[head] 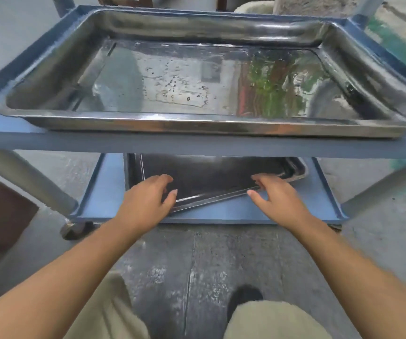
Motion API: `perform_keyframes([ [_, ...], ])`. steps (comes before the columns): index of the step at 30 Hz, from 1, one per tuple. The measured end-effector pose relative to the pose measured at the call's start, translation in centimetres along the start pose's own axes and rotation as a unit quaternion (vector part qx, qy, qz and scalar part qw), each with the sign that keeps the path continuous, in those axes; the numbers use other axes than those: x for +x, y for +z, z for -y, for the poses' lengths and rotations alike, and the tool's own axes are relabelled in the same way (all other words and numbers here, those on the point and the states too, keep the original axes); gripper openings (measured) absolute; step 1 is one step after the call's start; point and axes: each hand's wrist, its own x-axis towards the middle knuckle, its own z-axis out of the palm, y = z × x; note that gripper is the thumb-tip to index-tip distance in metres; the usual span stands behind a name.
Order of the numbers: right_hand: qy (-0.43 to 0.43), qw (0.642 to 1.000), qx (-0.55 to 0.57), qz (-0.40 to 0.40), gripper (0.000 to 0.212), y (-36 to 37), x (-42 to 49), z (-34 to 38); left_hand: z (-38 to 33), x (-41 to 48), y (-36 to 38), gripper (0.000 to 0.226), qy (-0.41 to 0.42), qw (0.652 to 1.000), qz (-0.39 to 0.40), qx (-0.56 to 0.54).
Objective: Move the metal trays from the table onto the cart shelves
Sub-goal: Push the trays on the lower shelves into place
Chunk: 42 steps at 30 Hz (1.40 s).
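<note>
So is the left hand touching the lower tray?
Touching. The head view shows the left hand curled over the lower tray's near corner, thumb on its rim.

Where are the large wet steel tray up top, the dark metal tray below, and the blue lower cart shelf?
Large wet steel tray (185, 81), head view, its wet floor.
Dark metal tray (209, 177), head view, its floor.
Blue lower cart shelf (104, 189), head view, bare left part.

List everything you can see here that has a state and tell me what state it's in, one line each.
Upper tray: on the cart's top shelf, wet, holds nothing.
Lower tray: on the bottom shelf, skewed, near edge angled.
Left hand: open, at the lower tray's near left corner.
Right hand: open, fingers spread over its near edge.
Cart wheel: on the floor.
</note>
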Motion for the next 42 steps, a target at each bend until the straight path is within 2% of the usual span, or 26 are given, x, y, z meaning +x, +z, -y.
perform_keyframes([
  [3,0.035,0.998,-0.037,0.024,0.061,3.4,3.2,-2.6,1.8,1.4,3.5,0.039,-0.040,0.999,0.023,0.017],
  [6,0.059,0.994,-0.088,0.034,0.076,5.8,5.8,-5.8,3.8,2.8,6.5,0.059,-0.099,0.992,0.046,0.066],
  [9,0.091,0.992,-0.084,0.031,0.089,6.9,7.6,-8.7,5.2,3.7,8.9,0.078,-0.149,0.979,0.052,0.125],
  [12,0.112,0.983,-0.124,0.076,0.105,7.5,8.5,-10.6,5.8,3.6,10.9,0.092,-0.186,0.967,0.073,0.155],
  [16,0.135,0.971,-0.148,0.127,0.125,7.9,8.8,-11.7,6.0,3.0,12.7,0.098,-0.235,0.960,0.114,0.096],
  [21,0.126,0.965,-0.176,0.149,0.128,8.0,9.1,-11.9,6.1,2.8,13.3,0.104,-0.224,0.959,0.135,0.111],
  [34,0.177,0.963,-0.173,0.102,0.128,9.2,5.0,-10.5,8.2,4.4,12.1,0.108,-0.170,0.958,0.192,0.128],
  [42,0.208,0.959,-0.171,0.091,0.120,9.7,3.9,-8.7,9.7,6.0,11.4,0.111,-0.132,0.959,0.207,0.141],
])
